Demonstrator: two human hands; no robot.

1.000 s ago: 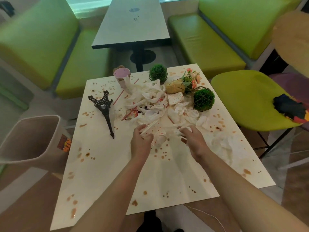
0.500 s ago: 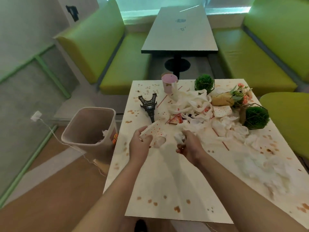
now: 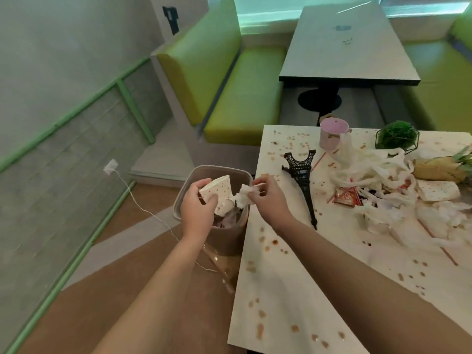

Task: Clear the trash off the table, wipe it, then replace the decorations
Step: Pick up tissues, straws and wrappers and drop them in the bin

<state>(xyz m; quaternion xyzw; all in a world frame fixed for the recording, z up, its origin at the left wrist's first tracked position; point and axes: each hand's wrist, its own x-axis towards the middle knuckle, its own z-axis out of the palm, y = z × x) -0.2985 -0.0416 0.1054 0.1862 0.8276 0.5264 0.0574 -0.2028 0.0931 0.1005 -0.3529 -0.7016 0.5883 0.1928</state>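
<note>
Left hand: the left hand (image 3: 196, 213) is curled round a spotted paper cup (image 3: 219, 196), thumb on one side and fingers behind, holding it tilted over the bin (image 3: 186, 185).
Right hand: the right hand (image 3: 268, 200) pinches a crumpled white tissue (image 3: 244, 195) between thumb and fingertips, at the bin's near-table rim.
Bin: it stands on the floor just beside the tabletop's (image 3: 293, 290) left edge, with some crumpled waste already inside.
Step in hand: likely dropping both pieces into the bin; the clearing looks barely begun.
Trash left: a heap of tissues (image 3: 383, 175), a red wrapper (image 3: 347, 198), another spotted paper piece (image 3: 439, 190) and thin straws lie across the far right part of the tabletop.
How it handles: cup and tissue look very light and soft; the cup would crush under a hard squeeze, so a loose hold round its wall suffices. Tissues seem best gathered in bunched handfuls, and stained ones may be damp and tear.
Decorations: a black tower model (image 3: 302, 178) lies on its side; a pink cup (image 3: 332, 134), a green ball plant in a wire frame (image 3: 397, 135) and a flower bundle (image 3: 444, 167) stand or lie among the trash.
Risk: grabbing handfuls near the tower or plant could drag them off.
Stains: brown spots cover the tabletop, still to be wiped.
</note>
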